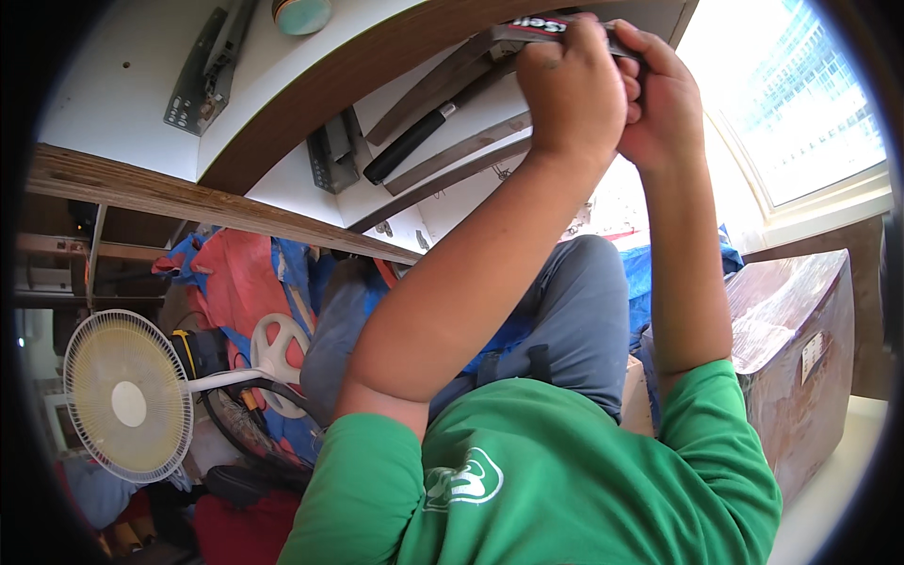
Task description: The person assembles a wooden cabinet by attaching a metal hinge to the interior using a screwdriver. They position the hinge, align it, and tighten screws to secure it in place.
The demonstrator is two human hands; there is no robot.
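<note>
At the upper right, my left hand (574, 99) is closed in a fist, its back toward me. My right hand (664, 99) is right beside it with fingers curled, and the two touch. Both grip a dark flat strip (527, 30) with white and red print; most of it is hidden by my fingers, and its kind cannot be made out. Left of my hands, a knife-like tool with a black handle (410, 146) lies on the white board (377, 202). Long grey-brown strips (461, 151) lie along the same board.
Metal drawer slides (202, 94) and a round roll-like thing (301, 14) rest on white panels at upper left. A brown curved panel edge (311, 113) crosses there. A white fan (129, 403) stands lower left. A wrapped box (791, 358) and a window (810, 104) are at right.
</note>
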